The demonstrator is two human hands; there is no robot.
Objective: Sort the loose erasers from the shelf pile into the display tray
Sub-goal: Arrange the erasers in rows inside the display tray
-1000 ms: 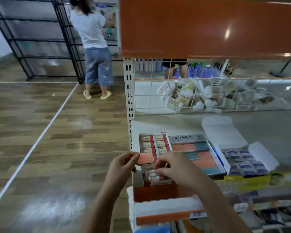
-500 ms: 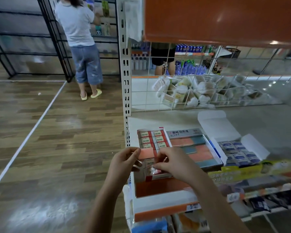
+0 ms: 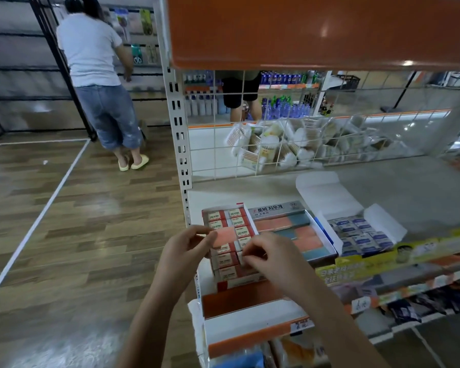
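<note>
**Shop aisle and shelf, hands over the red tray**

Closer now than a second ago sits the grey shelf (image 3: 409,187). Wood-plank floor (image 3: 64,235) lies left. Left hand (image 3: 182,249) pinches a pink eraser (image 3: 225,235) above the red display tray (image 3: 230,284); right hand (image 3: 270,257) curls its fingertips on the tray's boxed erasers (image 3: 227,260).

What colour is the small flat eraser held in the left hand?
Salmon pink: the small flat eraser, pinched by the left hand, shows best in the head view.

Wood-plank floor (image 3: 64,235) crossed by a white taped line (image 3: 51,200). Black racking (image 3: 51,49) against the far wall. White perforated upright (image 3: 179,128), wire grid back (image 3: 276,144), glossy orange shelf (image 3: 316,30) overhead catching ceiling-light glare.
</note>
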